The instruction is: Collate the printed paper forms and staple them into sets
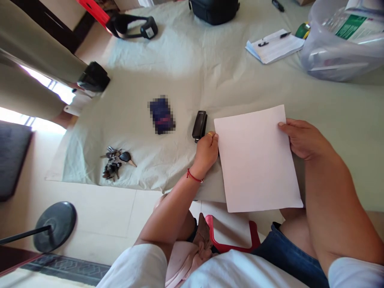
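A blank white stack or sheet of paper point(258, 164) is held up over the table's near edge, its lower part hanging past it. My left hand point(207, 150) pinches its left side near the top corner. On the right side, my right hand point(306, 138) grips the edge with the thumb on the front face; its other fingers are partly behind the sheet. A black stapler point(199, 125) lies just beyond my left hand. How many sheets there are I cannot tell.
A bunch of keys point(115, 162) and a blurred dark blue item point(162, 115) lie on the cloth-covered table point(135, 80). Farther off are a black headset-like device point(132, 27), a black case point(214, 10), papers with pens point(274, 47) and a translucent plastic bag point(336, 56).
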`<act>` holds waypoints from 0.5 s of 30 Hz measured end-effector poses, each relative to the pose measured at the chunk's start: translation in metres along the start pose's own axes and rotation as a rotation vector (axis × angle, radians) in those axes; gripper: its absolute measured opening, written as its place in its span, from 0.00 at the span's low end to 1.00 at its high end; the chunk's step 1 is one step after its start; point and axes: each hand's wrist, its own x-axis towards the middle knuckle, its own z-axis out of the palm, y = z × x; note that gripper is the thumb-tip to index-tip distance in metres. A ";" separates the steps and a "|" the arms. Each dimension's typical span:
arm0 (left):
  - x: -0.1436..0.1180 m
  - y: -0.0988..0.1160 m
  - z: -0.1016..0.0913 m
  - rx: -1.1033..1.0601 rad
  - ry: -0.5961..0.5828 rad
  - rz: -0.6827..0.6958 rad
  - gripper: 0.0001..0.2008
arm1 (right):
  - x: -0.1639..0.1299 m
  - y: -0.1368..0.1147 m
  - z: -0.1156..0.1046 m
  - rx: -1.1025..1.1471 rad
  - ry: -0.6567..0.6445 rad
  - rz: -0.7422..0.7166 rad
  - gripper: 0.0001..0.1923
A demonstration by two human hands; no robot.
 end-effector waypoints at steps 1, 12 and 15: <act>0.000 0.001 0.000 -0.011 -0.013 -0.028 0.18 | 0.001 0.001 0.000 -0.025 -0.005 -0.005 0.05; 0.000 0.019 0.004 -0.166 0.039 -0.282 0.22 | -0.001 -0.002 -0.002 -0.234 -0.042 0.037 0.05; 0.002 0.012 0.005 -0.114 0.040 -0.242 0.21 | -0.001 -0.003 -0.002 -0.278 -0.056 0.036 0.05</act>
